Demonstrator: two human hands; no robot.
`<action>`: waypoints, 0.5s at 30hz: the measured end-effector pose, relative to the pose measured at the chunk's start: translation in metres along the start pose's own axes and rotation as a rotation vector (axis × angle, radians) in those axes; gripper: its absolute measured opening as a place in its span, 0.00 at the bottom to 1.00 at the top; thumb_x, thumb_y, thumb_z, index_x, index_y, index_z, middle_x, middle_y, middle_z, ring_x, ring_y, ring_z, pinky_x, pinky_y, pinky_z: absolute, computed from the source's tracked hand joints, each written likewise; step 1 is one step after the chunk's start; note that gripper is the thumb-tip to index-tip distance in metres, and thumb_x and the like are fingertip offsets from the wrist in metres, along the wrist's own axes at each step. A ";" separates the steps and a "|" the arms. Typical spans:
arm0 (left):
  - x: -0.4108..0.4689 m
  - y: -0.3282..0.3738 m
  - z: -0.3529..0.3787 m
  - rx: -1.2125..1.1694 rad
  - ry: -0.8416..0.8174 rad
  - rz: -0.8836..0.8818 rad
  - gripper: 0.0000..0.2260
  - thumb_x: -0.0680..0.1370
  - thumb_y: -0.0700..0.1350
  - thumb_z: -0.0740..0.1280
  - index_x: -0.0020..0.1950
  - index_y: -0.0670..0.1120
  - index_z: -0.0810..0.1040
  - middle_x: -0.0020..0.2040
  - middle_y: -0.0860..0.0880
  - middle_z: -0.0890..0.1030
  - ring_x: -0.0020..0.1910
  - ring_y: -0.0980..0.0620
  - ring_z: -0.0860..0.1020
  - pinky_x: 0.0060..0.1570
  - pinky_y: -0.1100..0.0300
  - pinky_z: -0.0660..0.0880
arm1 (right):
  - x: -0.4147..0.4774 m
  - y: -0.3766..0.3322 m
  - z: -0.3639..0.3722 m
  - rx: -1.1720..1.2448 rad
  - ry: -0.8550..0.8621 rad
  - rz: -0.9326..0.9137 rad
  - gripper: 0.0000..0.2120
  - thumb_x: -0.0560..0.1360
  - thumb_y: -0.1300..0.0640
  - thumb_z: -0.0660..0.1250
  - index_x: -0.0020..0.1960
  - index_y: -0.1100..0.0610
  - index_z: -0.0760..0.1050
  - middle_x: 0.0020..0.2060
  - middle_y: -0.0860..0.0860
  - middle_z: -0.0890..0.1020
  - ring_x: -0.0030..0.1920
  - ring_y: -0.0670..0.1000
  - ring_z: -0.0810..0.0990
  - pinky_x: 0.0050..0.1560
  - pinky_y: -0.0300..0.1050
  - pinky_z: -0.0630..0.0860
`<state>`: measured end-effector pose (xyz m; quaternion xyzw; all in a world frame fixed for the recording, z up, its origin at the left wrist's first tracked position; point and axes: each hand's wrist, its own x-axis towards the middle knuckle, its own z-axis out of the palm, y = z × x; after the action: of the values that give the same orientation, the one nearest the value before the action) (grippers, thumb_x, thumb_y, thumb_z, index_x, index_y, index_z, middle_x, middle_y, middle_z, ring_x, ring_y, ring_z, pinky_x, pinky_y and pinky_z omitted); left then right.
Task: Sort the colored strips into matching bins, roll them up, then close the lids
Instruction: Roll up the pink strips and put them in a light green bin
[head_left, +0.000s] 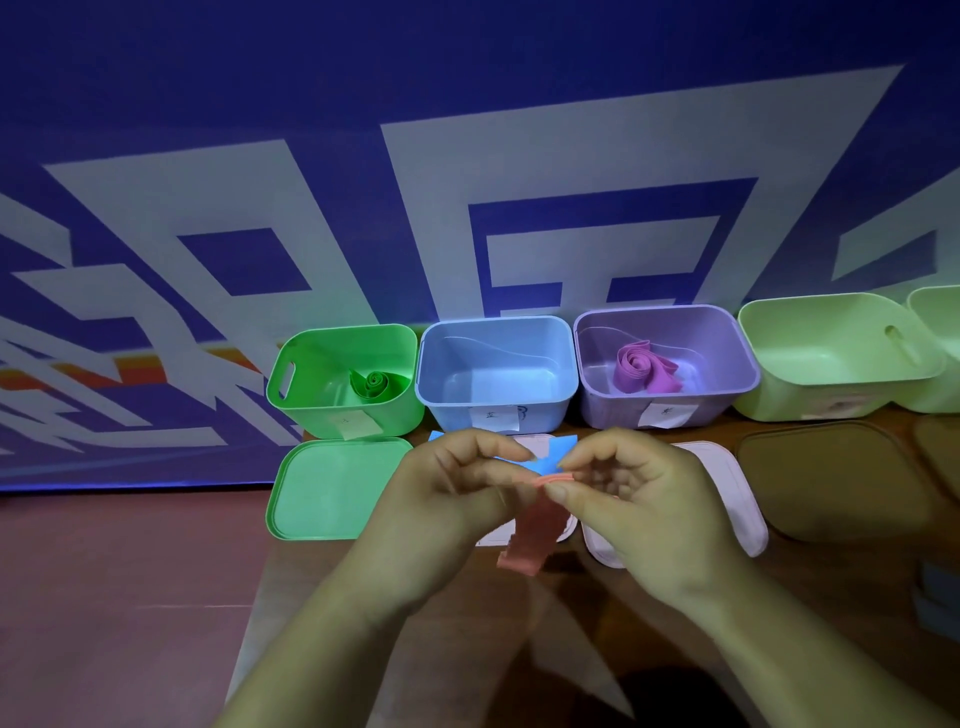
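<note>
Both hands hold a pink strip over the table's middle. My right hand pinches its folded top end between thumb and forefinger, and my left hand pinches it beside that; the rest hangs down. A blue strip lies behind my fingers. The green bin holds a rolled green strip. The purple bin holds a rolled purple strip. Nothing lies in the blue bin.
A pale green bin stands at the right, another partly cut off beyond it. Lids lie in front of the bins: green lid, white lid, a white lid under my hands, brown lid.
</note>
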<state>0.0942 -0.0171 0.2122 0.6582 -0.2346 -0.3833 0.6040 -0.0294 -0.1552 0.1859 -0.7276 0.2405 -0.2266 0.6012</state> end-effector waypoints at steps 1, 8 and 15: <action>0.000 -0.003 0.000 0.004 0.001 0.015 0.10 0.71 0.31 0.74 0.47 0.43 0.82 0.40 0.44 0.85 0.39 0.49 0.82 0.43 0.58 0.78 | 0.001 0.001 0.000 0.014 0.001 0.018 0.13 0.66 0.62 0.79 0.41 0.46 0.82 0.37 0.49 0.85 0.40 0.52 0.83 0.47 0.48 0.81; 0.015 -0.034 0.003 0.058 0.107 0.088 0.06 0.72 0.32 0.74 0.41 0.43 0.84 0.37 0.45 0.84 0.38 0.51 0.80 0.41 0.62 0.77 | 0.008 0.017 -0.002 0.070 -0.039 0.147 0.09 0.67 0.62 0.79 0.40 0.49 0.83 0.35 0.51 0.85 0.37 0.50 0.83 0.41 0.44 0.80; 0.039 -0.069 0.003 0.023 0.151 -0.035 0.04 0.72 0.31 0.73 0.43 0.38 0.83 0.36 0.44 0.82 0.37 0.50 0.80 0.41 0.61 0.77 | 0.019 0.061 -0.024 0.018 0.003 0.222 0.08 0.70 0.66 0.75 0.39 0.53 0.83 0.37 0.50 0.85 0.38 0.48 0.83 0.41 0.38 0.77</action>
<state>0.1041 -0.0378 0.1362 0.6963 -0.1813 -0.3402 0.6055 -0.0338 -0.1954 0.1306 -0.6907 0.3186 -0.1618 0.6287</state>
